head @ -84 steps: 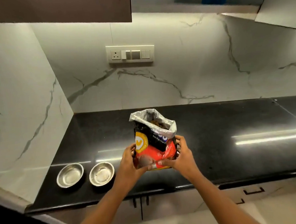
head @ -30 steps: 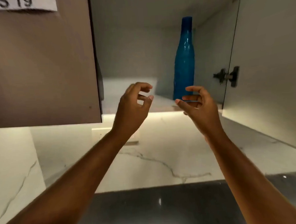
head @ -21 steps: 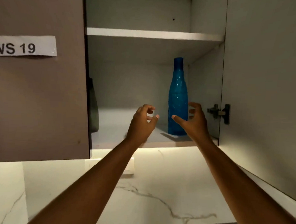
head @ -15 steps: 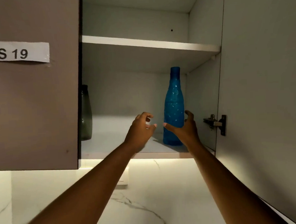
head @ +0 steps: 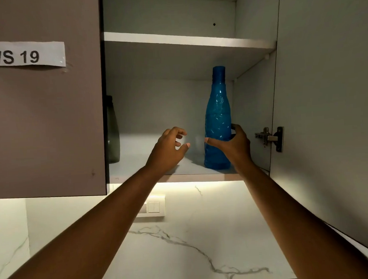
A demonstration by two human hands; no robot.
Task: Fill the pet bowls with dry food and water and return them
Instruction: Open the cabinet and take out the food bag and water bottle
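Observation:
A tall blue plastic bottle [head: 218, 114] stands upright on the lower shelf [head: 150, 171] of an open wall cabinet. My right hand [head: 232, 145] is wrapped around the bottle's lower body, thumb in front and fingers behind. My left hand [head: 168, 150] hovers just left of the bottle with fingers curled apart, holding nothing. The pet bowls and the food bag are out of view.
The open cabinet door [head: 330, 110] hangs at the right with its hinge [head: 270, 138]. A closed brown door [head: 43, 116] labelled WS 19 is on the left. A dark bottle [head: 112, 130] stands half hidden behind it. An upper shelf [head: 186, 41] sits above; a marble backsplash [head: 184, 241] below.
Both hands left the food bag on the counter and rose toward the cabinet. My right hand has reached the blue bottle and closed around it; my left hand has come up beside it.

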